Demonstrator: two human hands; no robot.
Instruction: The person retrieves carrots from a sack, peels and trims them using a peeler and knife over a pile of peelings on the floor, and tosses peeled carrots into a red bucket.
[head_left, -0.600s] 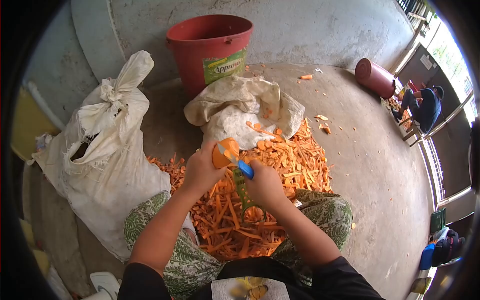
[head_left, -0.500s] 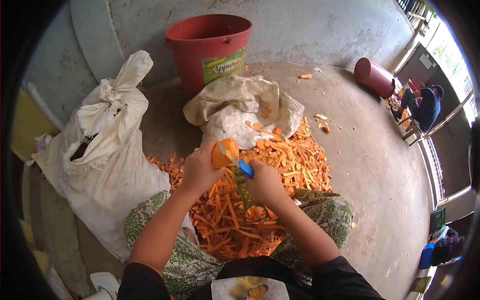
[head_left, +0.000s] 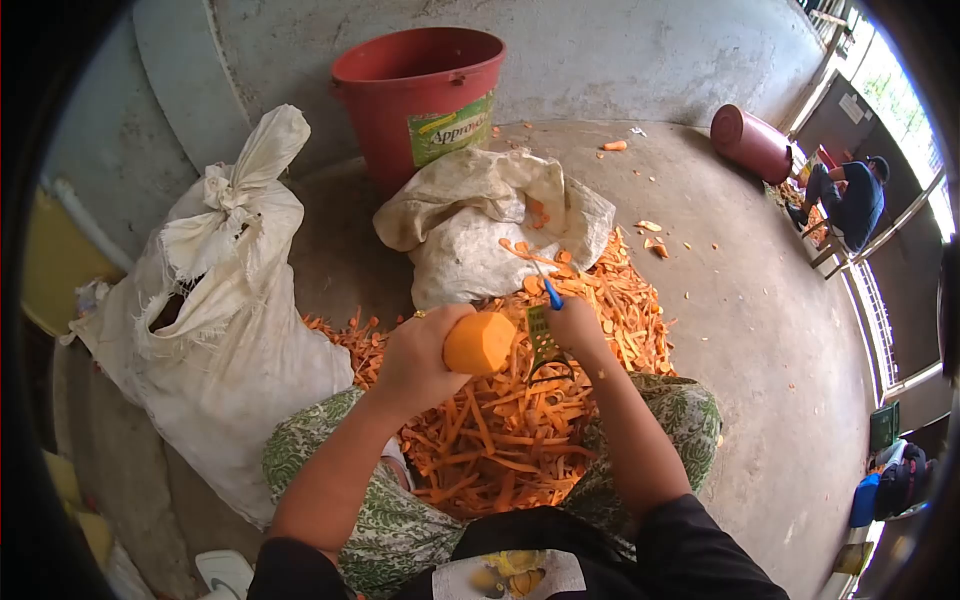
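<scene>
The carrot [head_left: 480,343] is above the peelings [head_left: 490,432], fingers of the left hand [head_left: 420,352] curled round it; the right hand [head_left: 576,328], clenched on blue-handled knife [head_left: 553,294] and green tool [head_left: 543,343], has drawn the blade away, so cutting seems paused

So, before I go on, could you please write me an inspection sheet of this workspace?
Surface: concrete floor, with small orange scraps scattered on it.
Job's things: a peeled carrot, a knife with a blue handle, and a green tool with holes.
Clutter: a large heap of peelings between the knees; a crumpled sack at its far side.
Left hand: grips the carrot.
Right hand: holds the knife, blade apart from the carrot; the green tool is at this hand too.
Cables: nothing seen.
Surroundings: tied white sack at left, red bucket upright near the wall, another person seated at far right.
</scene>
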